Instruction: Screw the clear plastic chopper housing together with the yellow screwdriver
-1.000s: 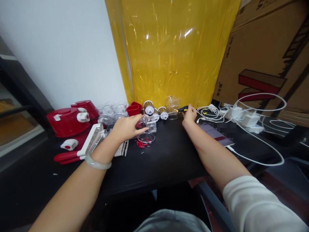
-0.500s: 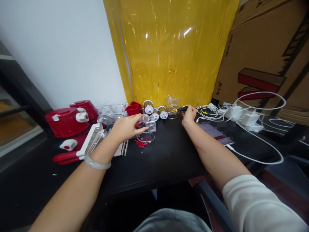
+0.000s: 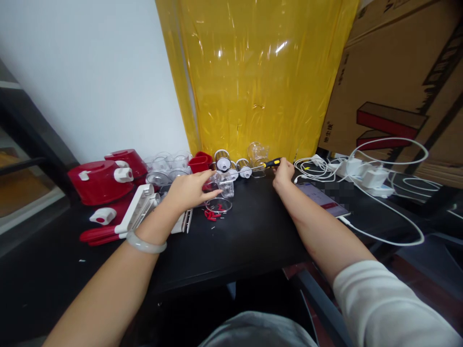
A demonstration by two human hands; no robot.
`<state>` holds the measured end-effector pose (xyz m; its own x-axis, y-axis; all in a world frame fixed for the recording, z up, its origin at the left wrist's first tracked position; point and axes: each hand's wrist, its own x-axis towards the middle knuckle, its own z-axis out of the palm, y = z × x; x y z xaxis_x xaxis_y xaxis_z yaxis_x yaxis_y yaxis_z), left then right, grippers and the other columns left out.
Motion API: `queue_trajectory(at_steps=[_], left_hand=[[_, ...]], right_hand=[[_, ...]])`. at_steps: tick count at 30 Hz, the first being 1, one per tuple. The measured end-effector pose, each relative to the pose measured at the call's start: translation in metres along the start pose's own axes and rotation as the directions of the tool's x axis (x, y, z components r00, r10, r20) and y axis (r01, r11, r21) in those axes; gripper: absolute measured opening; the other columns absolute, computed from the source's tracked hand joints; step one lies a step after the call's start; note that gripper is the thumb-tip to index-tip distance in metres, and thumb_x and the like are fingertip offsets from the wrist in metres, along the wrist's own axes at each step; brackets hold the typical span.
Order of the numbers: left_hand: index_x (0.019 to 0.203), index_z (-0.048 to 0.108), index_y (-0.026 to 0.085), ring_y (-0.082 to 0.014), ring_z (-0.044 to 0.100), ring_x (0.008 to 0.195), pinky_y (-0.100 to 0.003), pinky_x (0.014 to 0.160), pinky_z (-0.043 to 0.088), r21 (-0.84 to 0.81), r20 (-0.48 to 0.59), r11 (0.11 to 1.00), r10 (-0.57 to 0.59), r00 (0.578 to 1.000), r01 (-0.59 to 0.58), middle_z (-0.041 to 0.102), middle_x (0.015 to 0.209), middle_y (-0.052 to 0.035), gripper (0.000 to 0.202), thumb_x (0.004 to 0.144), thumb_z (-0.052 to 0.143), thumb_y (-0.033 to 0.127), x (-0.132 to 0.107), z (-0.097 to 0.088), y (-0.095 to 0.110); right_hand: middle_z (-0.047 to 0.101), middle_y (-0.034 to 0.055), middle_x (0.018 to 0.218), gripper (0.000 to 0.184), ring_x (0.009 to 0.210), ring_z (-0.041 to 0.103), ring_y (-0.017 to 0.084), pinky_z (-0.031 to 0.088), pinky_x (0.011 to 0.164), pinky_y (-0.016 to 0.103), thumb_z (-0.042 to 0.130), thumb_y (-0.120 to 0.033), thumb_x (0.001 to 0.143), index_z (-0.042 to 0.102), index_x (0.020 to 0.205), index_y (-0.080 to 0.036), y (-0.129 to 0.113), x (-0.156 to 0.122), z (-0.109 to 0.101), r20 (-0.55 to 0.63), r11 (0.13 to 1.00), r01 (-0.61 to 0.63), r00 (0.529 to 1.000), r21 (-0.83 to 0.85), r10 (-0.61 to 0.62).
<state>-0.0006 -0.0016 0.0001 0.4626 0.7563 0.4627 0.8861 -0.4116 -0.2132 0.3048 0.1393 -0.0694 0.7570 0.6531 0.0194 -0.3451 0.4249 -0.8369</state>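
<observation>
My left hand (image 3: 188, 189) is closed round a clear plastic part (image 3: 227, 187), thumb on the near side and fingers on the far side. A yellow-and-black screwdriver (image 3: 271, 164) is gripped by its handle end in my right hand (image 3: 283, 171). Its thin shaft points left toward the clear part; whether the tip touches it I cannot tell. Just below the part lie small red pieces (image 3: 211, 215) with tiny bits scattered about. Behind are red plastic cups (image 3: 200, 163) and several ribbed cylinders with white ends (image 3: 245, 169).
Red canisters with white knobs (image 3: 96, 183) and clear cups (image 3: 158, 177) stand at the left, near a white-and-red handled piece (image 3: 133, 212). To the right lie a phone (image 3: 325, 200), white cables and chargers (image 3: 374, 177). A cardboard box (image 3: 390, 86) and yellow plastic sheet (image 3: 253, 72) rise behind.
Almost nothing differs. Both hands keep their places and their holds on the clear plastic part and the screwdriver, with only a very slight shift of the right hand.
</observation>
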Motion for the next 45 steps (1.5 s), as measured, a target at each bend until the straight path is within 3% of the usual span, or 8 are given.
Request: queue_trajectory(at_steps=[7, 14, 24, 28, 32, 38, 42, 45], left_hand=[[0.142, 0.056, 0.023, -0.0323, 0.071, 0.100, -0.038, 0.076, 0.050, -0.019, 0.004, 1.000, -0.006, 1.000, 0.006, 0.073, 0.121, -0.0126, 0.065, 0.091, 0.057, 0.064, 0.0000, -0.0009, 0.0016], [0.141, 0.056, 0.023, -0.0319, 0.072, 0.101, -0.037, 0.075, 0.050, 0.002, -0.003, 1.000, -0.003, 1.000, 0.003, 0.074, 0.121, -0.0115, 0.065, 0.091, 0.056, 0.064, -0.0004, -0.0014, 0.0035], [0.141, 0.057, 0.022, -0.0311, 0.073, 0.097, -0.036, 0.071, 0.049, 0.021, -0.023, 1.000, 0.016, 1.000, -0.016, 0.075, 0.116, -0.0112, 0.065, 0.092, 0.056, 0.064, -0.0002, -0.0011, 0.0031], [0.140, 0.058, 0.022, -0.0302, 0.072, 0.096, -0.036, 0.071, 0.049, 0.012, -0.025, 1.000, 0.009, 1.000, -0.009, 0.075, 0.116, -0.0108, 0.065, 0.091, 0.057, 0.064, -0.0003, -0.0003, 0.0024], [0.140, 0.058, 0.022, -0.0308, 0.072, 0.095, -0.036, 0.071, 0.049, 0.019, -0.019, 1.000, 0.002, 1.000, -0.002, 0.075, 0.116, -0.0116, 0.065, 0.091, 0.057, 0.064, -0.0003, 0.0007, 0.0017], [0.141, 0.056, 0.022, -0.0310, 0.072, 0.097, -0.036, 0.073, 0.049, 0.009, -0.011, 1.000, 0.007, 1.000, -0.007, 0.075, 0.117, -0.0118, 0.065, 0.091, 0.057, 0.064, 0.0000, -0.0003, 0.0024], [0.141, 0.056, 0.022, -0.0310, 0.072, 0.097, -0.036, 0.073, 0.049, 0.008, -0.009, 1.000, 0.005, 1.000, -0.005, 0.074, 0.117, -0.0121, 0.066, 0.091, 0.058, 0.064, 0.0001, -0.0002, 0.0022], [0.141, 0.056, 0.021, -0.0317, 0.072, 0.097, -0.038, 0.074, 0.050, 0.007, -0.010, 1.000, 0.005, 1.000, -0.005, 0.074, 0.117, -0.0123, 0.066, 0.091, 0.058, 0.063, 0.0001, 0.0004, 0.0019]], right_hand=[[0.058, -0.0057, 0.077, 0.037, 0.055, 0.058, 0.008, 0.043, 0.045, 0.016, 0.071, -0.043, 0.078, 0.048, 0.099, -0.023, 0.0008, -0.0048, 0.0023, -0.017, 1.000, -0.010, 1.000, 0.010, 0.010], [0.053, -0.0067, 0.067, 0.010, 0.052, 0.053, 0.007, 0.042, 0.045, 0.015, 0.056, -0.028, 0.082, 0.049, 0.083, -0.021, 0.0022, -0.0014, -0.0003, 0.013, 1.000, 0.011, 1.000, 0.013, -0.012], [0.057, -0.0065, 0.073, 0.024, 0.053, 0.056, 0.007, 0.042, 0.044, 0.015, 0.064, -0.039, 0.083, 0.050, 0.094, -0.022, -0.0023, -0.0054, 0.0016, -0.001, 0.999, -0.018, 1.000, 0.049, 0.018], [0.052, -0.0068, 0.062, 0.010, 0.048, 0.051, 0.007, 0.038, 0.041, 0.016, 0.058, -0.027, 0.083, 0.051, 0.081, -0.020, 0.0003, -0.0027, 0.0008, 0.008, 1.000, -0.003, 1.000, 0.013, 0.003], [0.049, -0.0062, 0.057, 0.013, 0.047, 0.048, 0.007, 0.036, 0.040, 0.017, 0.054, -0.024, 0.081, 0.048, 0.070, -0.020, 0.0011, 0.0002, 0.0002, 0.016, 1.000, 0.012, 1.000, 0.026, -0.013], [0.056, -0.0068, 0.071, 0.004, 0.053, 0.055, 0.007, 0.045, 0.048, 0.018, 0.046, -0.026, 0.086, 0.046, 0.086, -0.022, -0.0035, -0.0025, 0.0019, 0.047, 0.990, -0.064, 0.997, 0.129, 0.058], [0.055, -0.0076, 0.075, 0.026, 0.050, 0.053, 0.007, 0.043, 0.045, 0.018, 0.061, -0.041, 0.084, 0.042, 0.094, -0.025, -0.0004, -0.0026, 0.0026, 0.014, 0.998, -0.038, 0.999, 0.047, 0.037], [0.053, -0.0079, 0.070, 0.031, 0.049, 0.051, 0.008, 0.040, 0.044, 0.018, 0.068, -0.038, 0.079, 0.043, 0.091, -0.024, 0.0029, -0.0006, 0.0016, -0.004, 1.000, 0.005, 1.000, -0.002, -0.005]])
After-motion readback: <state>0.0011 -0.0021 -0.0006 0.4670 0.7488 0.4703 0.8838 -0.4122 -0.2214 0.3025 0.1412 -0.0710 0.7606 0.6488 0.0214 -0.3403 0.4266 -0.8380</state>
